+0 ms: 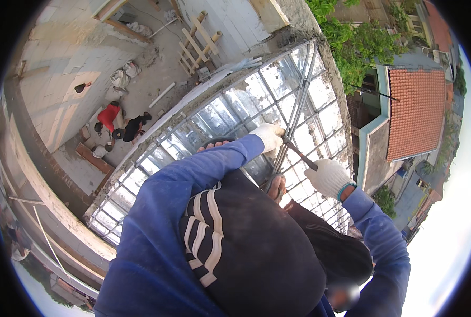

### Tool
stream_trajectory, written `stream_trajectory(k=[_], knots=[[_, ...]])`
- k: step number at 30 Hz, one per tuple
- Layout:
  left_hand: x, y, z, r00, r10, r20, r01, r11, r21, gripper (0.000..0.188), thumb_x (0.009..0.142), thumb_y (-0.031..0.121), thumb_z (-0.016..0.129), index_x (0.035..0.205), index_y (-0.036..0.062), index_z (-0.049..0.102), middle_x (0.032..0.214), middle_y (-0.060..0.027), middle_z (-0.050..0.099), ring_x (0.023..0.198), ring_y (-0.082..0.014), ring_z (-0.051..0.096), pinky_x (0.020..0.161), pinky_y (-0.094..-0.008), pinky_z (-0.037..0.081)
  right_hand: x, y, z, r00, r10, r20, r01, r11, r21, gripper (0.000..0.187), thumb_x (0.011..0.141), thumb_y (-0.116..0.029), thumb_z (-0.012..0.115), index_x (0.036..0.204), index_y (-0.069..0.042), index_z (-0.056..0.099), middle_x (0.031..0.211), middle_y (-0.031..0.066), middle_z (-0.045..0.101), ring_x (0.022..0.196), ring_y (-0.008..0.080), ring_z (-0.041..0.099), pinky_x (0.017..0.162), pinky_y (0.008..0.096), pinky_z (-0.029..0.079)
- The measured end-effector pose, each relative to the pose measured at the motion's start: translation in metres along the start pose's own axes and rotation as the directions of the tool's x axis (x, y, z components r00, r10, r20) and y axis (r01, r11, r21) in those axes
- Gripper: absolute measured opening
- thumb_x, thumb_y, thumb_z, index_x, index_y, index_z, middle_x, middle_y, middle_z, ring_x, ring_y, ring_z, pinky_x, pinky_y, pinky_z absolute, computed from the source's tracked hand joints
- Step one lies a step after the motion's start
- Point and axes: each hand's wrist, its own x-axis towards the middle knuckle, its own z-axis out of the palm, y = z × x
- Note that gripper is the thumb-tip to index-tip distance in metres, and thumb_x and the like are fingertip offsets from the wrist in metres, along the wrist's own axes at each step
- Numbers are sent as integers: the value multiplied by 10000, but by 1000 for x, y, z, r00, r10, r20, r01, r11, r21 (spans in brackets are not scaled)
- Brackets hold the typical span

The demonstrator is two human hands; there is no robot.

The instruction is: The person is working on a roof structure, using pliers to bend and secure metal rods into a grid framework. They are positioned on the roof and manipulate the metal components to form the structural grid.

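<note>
Nearest the lens, a person's blue long sleeves (156,227) and dark trousers with white stripes (246,248) fill the lower middle of the view, seen from above. Both hands wear white knit work gloves. Left hand (270,136): its fingers are curled shut around a bundle of long steel reinforcing bars (299,100) near the bundle's lower end. Right hand (329,177): just right of the bundle and a little lower, its fingers are closed around the handle of a thin dark hooked tool (300,154), whose tip reaches up and left to the bars beside the left hand. A bare foot (278,186) rests below the left hand, against the bundle's lower end.

The bundle runs steeply upward from the hands and lies on a grid of crossed reinforcing bars (235,113) laid over shiny sheeting, which forms a long curved deck stretching left and right of it. Left of the bundle and far below the deck, a concrete floor (140,90) carries two crouching people, one in red (109,116) and one in black (134,127), with a wooden ladder (198,45) lying above them. Right of the bundle, beyond the deck's edge, stand a house with an orange tiled roof (417,111) and green foliage (359,42).
</note>
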Motion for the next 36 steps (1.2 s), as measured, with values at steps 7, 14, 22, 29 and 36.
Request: stream_trajectory(k=[7,14,22,29,36], knots=[[-10,11,-2,999,49,-16,-47,993,104,424,1016,50,634,1423,-6,741,1015,-98,794,712,-168,726,690,-355,606,5,23,7,986,4,169,-67,927,368,559,1067,-375,716,1326,117,658,1032,183,782,742,266,800,657,383,662],[-21,24,0,1000,8,-5,-7,999,52,462,1036,63,633,1486,-12,699,1141,-112,805,730,-153,718,692,-342,618,21,29,-15,987,-13,163,15,1000,-11,784,849,-375,932,1402,113,666,956,137,791,747,217,793,650,382,664],[-25,27,1,1000,-20,-23,20,1000,13,454,1046,78,645,1489,-4,700,945,-89,770,690,-157,700,684,-348,622,20,23,-29,995,-94,-19,80,922,-379,563,792,-368,822,1162,48,738,847,186,800,799,286,832,750,409,654],[-27,31,3,999,-40,-29,40,999,-17,452,1038,109,688,1472,-16,702,1031,-97,773,729,-156,697,684,-351,633,10,25,-2,941,-300,-154,167,811,-561,601,841,-311,773,1336,11,663,1018,227,822,926,374,837,834,445,651],[-31,31,4,999,-37,-31,35,998,-43,438,1050,137,705,1462,-12,709,1077,-83,776,716,-137,695,678,-327,626,3,16,17,830,-395,-395,55,762,-645,504,910,-190,802,1326,5,594,999,234,770,891,406,815,727,513,638]])
